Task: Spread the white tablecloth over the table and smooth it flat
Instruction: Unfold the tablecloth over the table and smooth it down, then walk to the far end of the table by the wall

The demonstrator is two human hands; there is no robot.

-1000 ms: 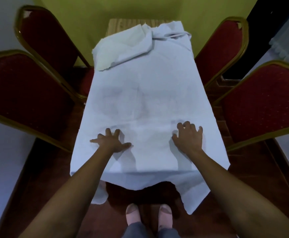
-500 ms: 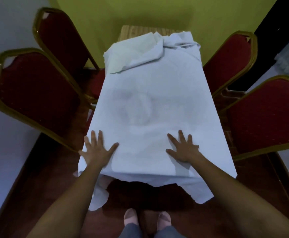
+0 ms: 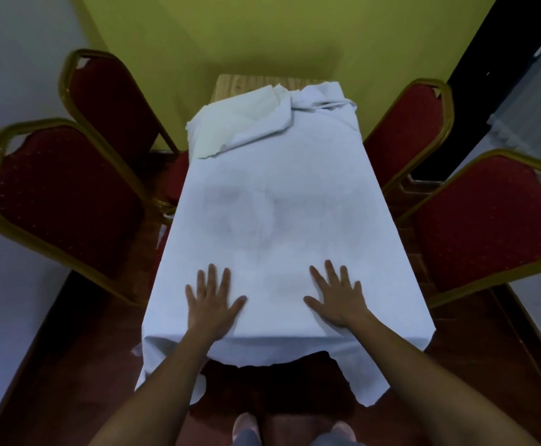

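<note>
Nearest, below both forearms, the toes of two feet (image 3: pixel 245 424) show on the dark red-brown floor (image 3: pixel 69 365). Just ahead of them the near edge of the white tablecloth (image 3: pixel 278 204) hangs over the table end, its hem uneven, dropping lower beneath the left wrist and lower still to the right of the right forearm.

On the flat top, close to that near edge, the left hand (image 3: pixel 212 304) lies palm down with straight, spread fingers pressing the cloth. The right hand (image 3: pixel 336 300) lies beside it, well apart, likewise flat with fingers spread on the cloth. Neither grips anything.

Beyond the fingertips the cloth runs smooth along the table, with faint grey shadows in the middle. At the far end it is bunched and folded back on itself, and past the bunch a strip of bare wooden table (image 3: pixel 246 85) shows.

Two red chairs with gold frames stand left of the left hand (image 3: pixel 69 194), two more right of the right hand (image 3: pixel 488 220). A yellow-green wall (image 3: pixel 278 33) stands farthest off.
</note>
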